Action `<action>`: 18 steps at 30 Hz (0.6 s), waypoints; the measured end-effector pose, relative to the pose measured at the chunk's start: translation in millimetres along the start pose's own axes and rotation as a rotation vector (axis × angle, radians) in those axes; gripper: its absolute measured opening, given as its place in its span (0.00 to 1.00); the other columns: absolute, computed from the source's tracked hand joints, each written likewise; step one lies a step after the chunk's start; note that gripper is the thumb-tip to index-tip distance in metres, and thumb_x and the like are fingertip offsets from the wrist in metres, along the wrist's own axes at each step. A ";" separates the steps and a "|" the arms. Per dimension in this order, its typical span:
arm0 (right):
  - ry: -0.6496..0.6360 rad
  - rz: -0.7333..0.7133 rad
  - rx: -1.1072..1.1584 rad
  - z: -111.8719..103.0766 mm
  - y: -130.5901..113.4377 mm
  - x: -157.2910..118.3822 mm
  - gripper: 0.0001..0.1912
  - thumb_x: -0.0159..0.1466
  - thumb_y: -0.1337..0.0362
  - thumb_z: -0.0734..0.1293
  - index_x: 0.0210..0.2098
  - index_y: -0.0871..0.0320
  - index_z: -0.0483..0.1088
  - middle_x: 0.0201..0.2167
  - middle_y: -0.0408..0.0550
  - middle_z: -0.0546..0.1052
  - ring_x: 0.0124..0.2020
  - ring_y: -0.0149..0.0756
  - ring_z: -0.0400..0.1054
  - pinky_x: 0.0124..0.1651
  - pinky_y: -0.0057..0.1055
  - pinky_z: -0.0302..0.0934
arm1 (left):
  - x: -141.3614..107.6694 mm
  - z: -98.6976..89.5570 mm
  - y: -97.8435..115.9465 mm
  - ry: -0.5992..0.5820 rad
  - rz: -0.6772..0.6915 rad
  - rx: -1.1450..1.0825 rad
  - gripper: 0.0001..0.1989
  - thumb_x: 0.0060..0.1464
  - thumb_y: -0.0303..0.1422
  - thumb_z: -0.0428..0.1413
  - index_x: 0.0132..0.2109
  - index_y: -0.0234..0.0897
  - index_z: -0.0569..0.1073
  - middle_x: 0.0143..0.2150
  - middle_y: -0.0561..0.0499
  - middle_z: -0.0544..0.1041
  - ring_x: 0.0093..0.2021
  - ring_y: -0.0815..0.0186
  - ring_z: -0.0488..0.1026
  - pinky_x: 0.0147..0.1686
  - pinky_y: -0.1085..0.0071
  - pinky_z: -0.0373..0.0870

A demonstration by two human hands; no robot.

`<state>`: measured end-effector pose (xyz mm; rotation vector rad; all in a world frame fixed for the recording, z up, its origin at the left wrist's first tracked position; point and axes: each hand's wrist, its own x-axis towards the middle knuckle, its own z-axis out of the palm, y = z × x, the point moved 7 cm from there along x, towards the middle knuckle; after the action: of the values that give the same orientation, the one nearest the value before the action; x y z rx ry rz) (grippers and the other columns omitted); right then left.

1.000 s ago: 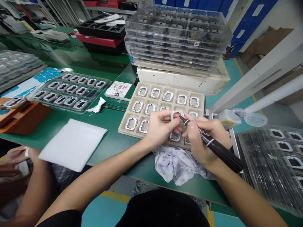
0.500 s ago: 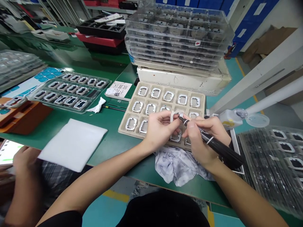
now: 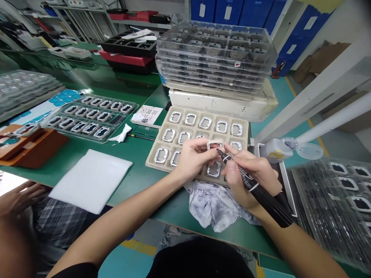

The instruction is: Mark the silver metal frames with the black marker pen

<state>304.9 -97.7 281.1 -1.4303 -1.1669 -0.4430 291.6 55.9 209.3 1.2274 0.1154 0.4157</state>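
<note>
Silver, light-looking rounded-square metal frame (image 3: 215, 144) sits pinched at its rim in left hand (image 3: 194, 157) fingers; right hand (image 3: 249, 173) fingers clamp a black marker pen (image 3: 255, 190).

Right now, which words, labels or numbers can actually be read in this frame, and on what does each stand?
None reads clearly.
White paper note beside the beige moulded tray: dark handwritten characters, too blurred to read.
Black marker pen in the right hand: white print, too small.
Blue storage bins: white labels, illegible.
Clear plastic tray stack: small red-and-white sticker, illegible.
</note>
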 end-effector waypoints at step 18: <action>0.032 0.034 0.020 2.9 7.9 -4.5 0.12 0.66 0.75 0.71 0.44 0.54 0.72 0.29 0.42 0.80 0.42 0.45 0.82 0.48 0.45 0.82 | -14.5 -1.6 13.9 0.167 0.027 0.233 0.15 0.50 0.38 0.70 0.24 0.35 0.75 0.21 0.56 0.67 0.23 0.74 0.60 0.22 0.74 0.55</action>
<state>308.6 -95.5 272.5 -1.4189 -1.1169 -0.4272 274.4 55.7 219.8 1.4237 0.2967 0.5397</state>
